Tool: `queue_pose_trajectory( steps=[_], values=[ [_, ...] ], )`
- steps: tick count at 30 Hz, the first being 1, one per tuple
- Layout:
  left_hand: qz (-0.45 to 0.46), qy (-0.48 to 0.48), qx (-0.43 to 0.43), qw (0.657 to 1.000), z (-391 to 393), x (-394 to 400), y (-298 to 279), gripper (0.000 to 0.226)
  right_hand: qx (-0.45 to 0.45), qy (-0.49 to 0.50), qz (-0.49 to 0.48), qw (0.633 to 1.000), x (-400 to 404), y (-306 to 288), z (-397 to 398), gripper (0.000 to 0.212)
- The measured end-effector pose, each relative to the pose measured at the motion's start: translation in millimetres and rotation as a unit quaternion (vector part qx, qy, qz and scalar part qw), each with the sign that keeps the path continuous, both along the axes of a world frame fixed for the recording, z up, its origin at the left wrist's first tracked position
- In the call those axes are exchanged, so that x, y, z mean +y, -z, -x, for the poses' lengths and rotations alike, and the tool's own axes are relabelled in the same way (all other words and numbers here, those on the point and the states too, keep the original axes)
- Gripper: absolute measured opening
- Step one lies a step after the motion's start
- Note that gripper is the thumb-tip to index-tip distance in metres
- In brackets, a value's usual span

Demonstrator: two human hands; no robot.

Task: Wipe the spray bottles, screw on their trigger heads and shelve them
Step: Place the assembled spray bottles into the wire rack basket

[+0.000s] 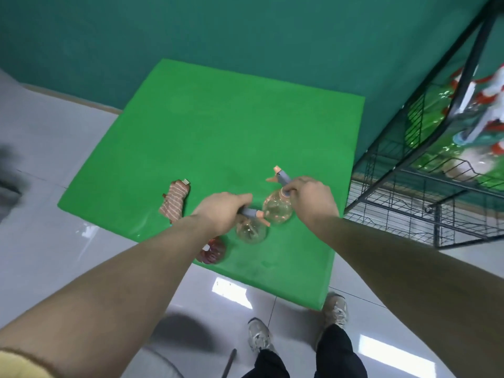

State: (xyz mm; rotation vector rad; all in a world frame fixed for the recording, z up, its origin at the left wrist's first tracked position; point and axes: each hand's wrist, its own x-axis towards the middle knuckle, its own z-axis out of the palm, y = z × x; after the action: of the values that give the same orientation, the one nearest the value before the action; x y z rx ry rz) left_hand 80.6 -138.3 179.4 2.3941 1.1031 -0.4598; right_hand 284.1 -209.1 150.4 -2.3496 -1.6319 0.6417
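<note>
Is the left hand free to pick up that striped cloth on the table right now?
Probably not yet. The left hand grips the trigger head of a clear bottle, so it is occupied. The striped cloth lies uncovered just beside it on the green table.

Table (218, 126): stands before the person, backed against the wall (191, 31), with the wire rack (409, 203) to its right.

On the table, near edge, left to right: folded cloth (174, 200); third bottle (212, 251), lowest and partly under the left forearm; left bottle (249, 231); right bottle (276, 210), just beside the left one (touching or not, cannot tell).

Left hand (221, 211): over the left bottle, on its trigger head (252, 213).

Right hand (312, 197): at the right bottle's neck, its trigger head (281, 177) pointing away.

Rack shelves, far right: several bottles (463, 124), blurred.

Floor: the person's shoes (297, 323) before the table's near corner.
</note>
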Motion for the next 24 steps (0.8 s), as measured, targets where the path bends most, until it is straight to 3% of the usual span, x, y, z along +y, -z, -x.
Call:
queue_pose_trajectory(
  steps=[6,11,15,18,24],
  values=[
    [0.048,0.004,-0.073,0.996,-59.1,-18.7,-45.7,0.016,-0.001,0.127,-0.018,0.992,-64.9,-53.9,-63.4,0.010],
    [0.077,0.019,-0.176,0.981,-147.1,-35.5,-91.9,0.023,0.005,0.236,-0.090,0.968,-133.7,-113.9,-132.6,0.044],
    [0.102,0.068,-0.238,0.964,-239.1,-69.1,-143.4,0.014,-0.011,0.301,-0.139,0.943,-186.3,-157.2,-197.8,0.036],
    [0.080,0.099,-0.263,0.956,-311.8,-97.6,-177.7,0.022,-0.032,0.353,-0.152,0.923,-222.4,-181.5,-249.1,0.037],
    [0.117,0.094,-0.312,0.938,-463.9,-152.6,-213.4,0.017,-0.040,0.420,-0.170,0.890,-288.0,-211.3,-364.0,0.033]
  ],
)
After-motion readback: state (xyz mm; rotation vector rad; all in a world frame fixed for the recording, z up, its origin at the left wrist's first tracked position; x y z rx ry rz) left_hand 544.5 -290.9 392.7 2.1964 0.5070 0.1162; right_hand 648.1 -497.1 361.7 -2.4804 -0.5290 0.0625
